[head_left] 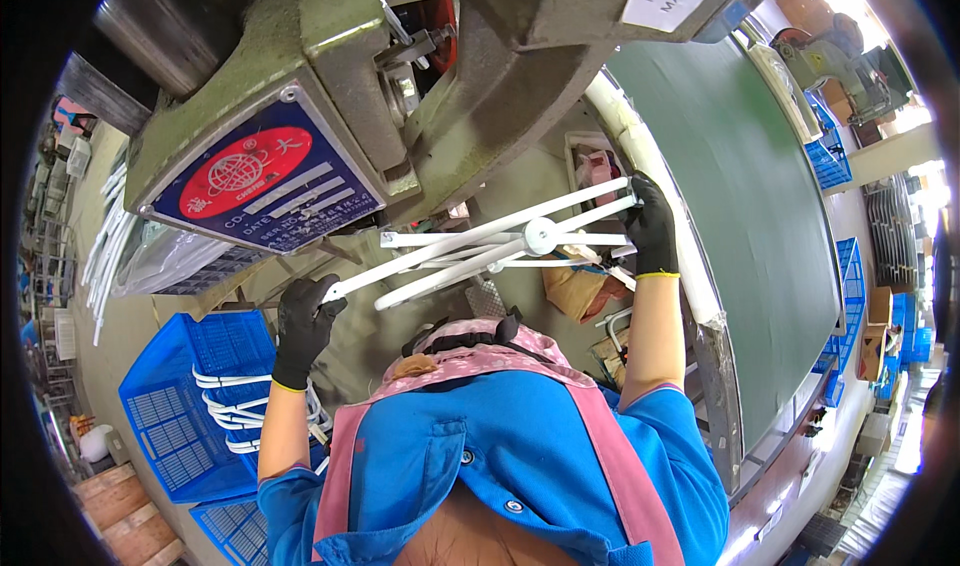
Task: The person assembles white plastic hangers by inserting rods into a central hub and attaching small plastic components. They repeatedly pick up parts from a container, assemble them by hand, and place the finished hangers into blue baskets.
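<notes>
A white folding tube frame [470, 249] is held up in front of my body, its tubes crossing at a round white joint [540, 236]. My left hand [305, 331], in a black glove, is closed round the near left end of one long tube. Gloved in black too, my right hand [652, 228] grips the frame's right end, where several tubes come together beside the green conveyor belt. Part of the frame's lower tubes is hidden behind the upper ones. Both forearms are bent, and the frame lies nearly level between the hands.
A heavy green machine [350, 76] with a blue plate looms just ahead. The green conveyor belt [730, 216] runs along my right. At my left stands a blue crate [165, 406] holding bent white tubes [235, 406]. More white tubes [108, 236] lie further left.
</notes>
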